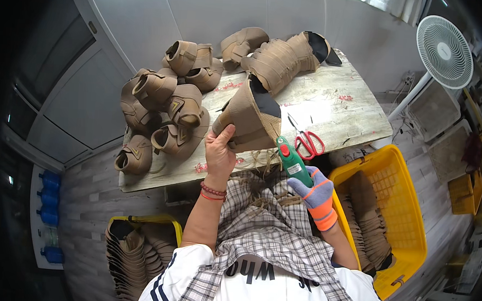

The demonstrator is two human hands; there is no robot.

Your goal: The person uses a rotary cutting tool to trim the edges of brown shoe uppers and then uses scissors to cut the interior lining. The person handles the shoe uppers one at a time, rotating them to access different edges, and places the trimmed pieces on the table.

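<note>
My bare left hand (pixel 220 154) is closed on a brown shoe upper (pixel 246 120), thumb on its outer side, and holds it up over the near edge of the table. The upper's black lining shows at the top. My right hand (pixel 316 192), in a grey and orange glove, is wrapped round a green handheld power tool (pixel 296 163) with a red button. The tool's tip is close to the upper's lower right edge; I cannot tell whether they touch. Just beyond the tool, red-handled scissors (pixel 308 144) lie on the table.
The worn whitish table (pixel 346 115) carries a pile of shaped brown uppers (pixel 186 105) at left and a nested row of uppers (pixel 278 65) at the back. Yellow crates (pixel 409 214) with stacked uppers stand on both sides of me. A white fan (pixel 445 52) stands at right.
</note>
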